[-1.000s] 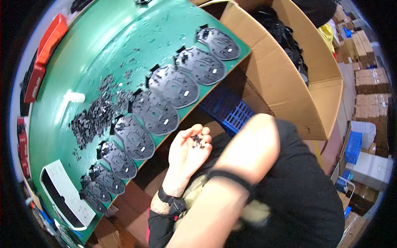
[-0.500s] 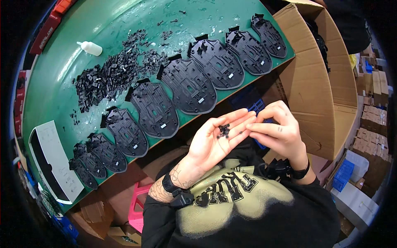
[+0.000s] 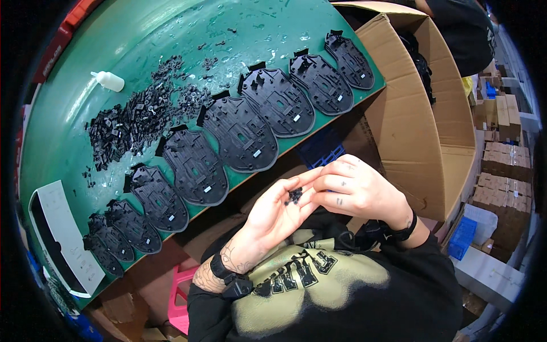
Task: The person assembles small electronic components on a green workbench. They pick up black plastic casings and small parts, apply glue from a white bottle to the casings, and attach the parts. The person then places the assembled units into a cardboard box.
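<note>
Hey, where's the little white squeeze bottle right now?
In the head view, the white bottle lies on the green table toward the upper left, just above the heap of small black parts.

View: head, left of my two side-by-side fisheyes | From: my head, above my shirt (image 3: 325, 285), close, lower centre | Faces: down at my left hand (image 3: 273, 214), centre, and right hand (image 3: 359, 191), just right of it | Beyond: green table (image 3: 171, 28), upper left; stacked cartons (image 3: 502, 194), farther, right edge | Rim: edges bend, corners black
</note>
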The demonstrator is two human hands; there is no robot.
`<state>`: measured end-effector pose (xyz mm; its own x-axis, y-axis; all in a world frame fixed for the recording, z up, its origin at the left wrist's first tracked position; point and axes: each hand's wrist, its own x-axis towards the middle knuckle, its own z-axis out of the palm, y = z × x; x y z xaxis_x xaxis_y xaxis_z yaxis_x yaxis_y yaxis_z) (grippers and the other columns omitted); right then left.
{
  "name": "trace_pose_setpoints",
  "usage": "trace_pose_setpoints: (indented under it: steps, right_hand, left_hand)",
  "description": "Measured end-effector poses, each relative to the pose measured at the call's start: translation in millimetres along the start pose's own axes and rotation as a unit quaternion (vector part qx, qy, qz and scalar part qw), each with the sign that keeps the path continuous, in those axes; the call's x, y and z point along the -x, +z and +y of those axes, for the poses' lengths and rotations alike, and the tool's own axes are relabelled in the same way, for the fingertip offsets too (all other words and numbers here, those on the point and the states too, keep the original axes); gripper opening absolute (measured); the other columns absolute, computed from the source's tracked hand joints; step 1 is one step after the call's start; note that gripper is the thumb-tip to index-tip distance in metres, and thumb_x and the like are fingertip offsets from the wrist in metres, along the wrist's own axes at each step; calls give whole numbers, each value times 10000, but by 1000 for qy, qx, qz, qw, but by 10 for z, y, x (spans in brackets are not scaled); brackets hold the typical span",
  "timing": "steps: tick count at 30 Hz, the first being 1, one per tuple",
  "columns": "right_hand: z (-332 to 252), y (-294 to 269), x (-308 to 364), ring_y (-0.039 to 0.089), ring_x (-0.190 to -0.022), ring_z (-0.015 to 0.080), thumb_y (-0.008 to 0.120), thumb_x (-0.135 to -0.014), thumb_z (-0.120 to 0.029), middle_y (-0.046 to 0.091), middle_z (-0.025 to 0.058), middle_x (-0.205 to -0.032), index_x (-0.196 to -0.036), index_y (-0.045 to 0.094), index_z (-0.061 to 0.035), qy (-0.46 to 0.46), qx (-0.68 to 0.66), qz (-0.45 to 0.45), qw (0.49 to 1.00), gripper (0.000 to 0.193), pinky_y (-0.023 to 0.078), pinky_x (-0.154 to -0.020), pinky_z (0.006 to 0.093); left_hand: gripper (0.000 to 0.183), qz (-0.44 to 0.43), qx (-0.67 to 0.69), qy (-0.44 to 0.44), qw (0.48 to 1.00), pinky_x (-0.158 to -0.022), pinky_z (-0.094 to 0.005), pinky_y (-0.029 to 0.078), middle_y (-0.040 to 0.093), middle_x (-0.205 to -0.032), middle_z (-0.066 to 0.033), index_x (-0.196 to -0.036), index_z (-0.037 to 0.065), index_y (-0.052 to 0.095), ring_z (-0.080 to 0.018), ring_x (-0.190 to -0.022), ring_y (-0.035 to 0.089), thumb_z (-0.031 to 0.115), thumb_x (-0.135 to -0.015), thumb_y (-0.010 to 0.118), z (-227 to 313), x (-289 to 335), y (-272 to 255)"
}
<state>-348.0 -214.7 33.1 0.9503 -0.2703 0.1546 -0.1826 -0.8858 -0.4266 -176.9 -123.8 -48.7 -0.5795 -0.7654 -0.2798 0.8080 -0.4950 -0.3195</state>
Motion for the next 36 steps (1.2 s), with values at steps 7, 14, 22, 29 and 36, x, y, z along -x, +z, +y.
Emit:
trace_pose_setpoints:
  steps: [7, 14, 22, 29, 36]
  right_hand:
    - [10, -41, 105, 564, -867, 220, 692, -735, -119, 572, 38, -914, -857, 607, -59, 25, -85, -55, 994, 161, 449, -756, 343]
    - [90, -21, 139, 560, -887, 263, 690, -768, -116, 585, 70, -960, -947, 638, -53, 75, -194, -87, 974, 197, 463, -775, 377]
    - [134, -124, 110, 577, -873, 249, 634, -791, -118, 592, 65, -942, -1003, 674, -82, 11, -212, -130, 968, 220, 470, -700, 356]
    - [30, -206, 94, 563, -891, 239, 602, -776, -141, 553, 60, -868, -909, 643, -18, -65, -113, -126, 983, 186, 461, -725, 350]
    - [42, -122, 37, 536, -867, 209, 617, -749, -144, 546, 53, -895, -859, 604, -34, -87, -47, -134, 986, 156, 418, -697, 325]
  left_hand:
    - [326, 23, -9, -37, 999, -1068, -414, 409, 531, -1261, -170, -1239, -65, 444, -264, -1206, 524, 147, -1003, 369, -68, -39, -102]
    - [337, 51, -112, -12, 992, -1073, -404, 405, 539, -1274, -166, -1241, -69, 474, -266, -1218, 520, 149, -1003, 378, -114, -59, -61]
    - [311, -33, -13, -75, 997, -1024, -385, 458, 569, -1214, -172, -1206, -80, 495, -252, -1140, 563, 130, -1007, 380, -119, -66, -230]
    - [322, 9, -40, -85, 995, -1013, -401, 465, 569, -1210, -187, -1211, -91, 486, -257, -1133, 567, 139, -1018, 369, -138, -45, -148]
    - [333, -6, -59, -66, 996, -1063, -408, 426, 544, -1249, -193, -1228, -86, 476, -257, -1165, 548, 147, -1026, 351, -97, -22, -174]
